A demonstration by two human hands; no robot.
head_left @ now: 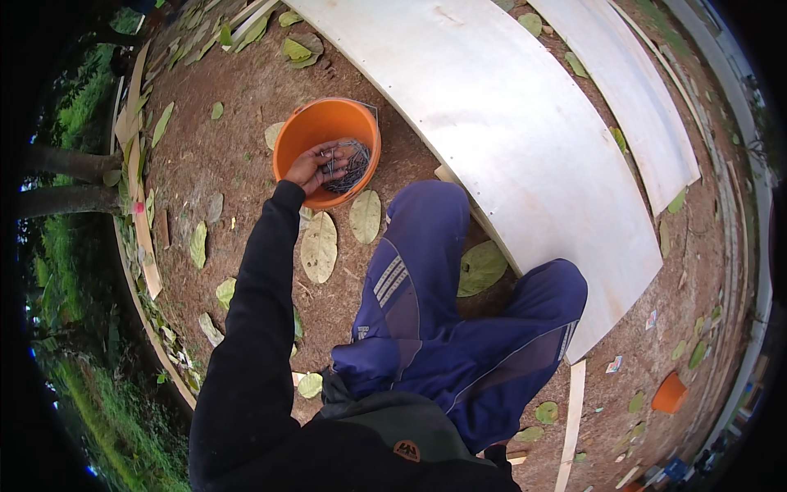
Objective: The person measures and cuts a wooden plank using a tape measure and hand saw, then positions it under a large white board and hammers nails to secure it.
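My left arm, in a black sleeve, reaches forward to an orange bucket (287, 148) on the ground. Inside the bucket my left hand (318, 167) is turned palm up, its fingers curled around a few nails. More loose grey nails (354, 170) lie in a heap at the bottom, touching the fingers. Of my right arm only a bit of dark sleeve shows at the lower edge, beyond my thigh. A sliver of my right hand (497, 447) seems to show there, with its fingers hidden.
A long pale board (508, 107) lies beside the bucket, in front of my bent knees (426, 221). Another board (623, 90) is farther right. Large leaves (318, 248) are scattered over brown soil. A small orange container (670, 394) is at right; tree trunks (70, 201) stand at left.
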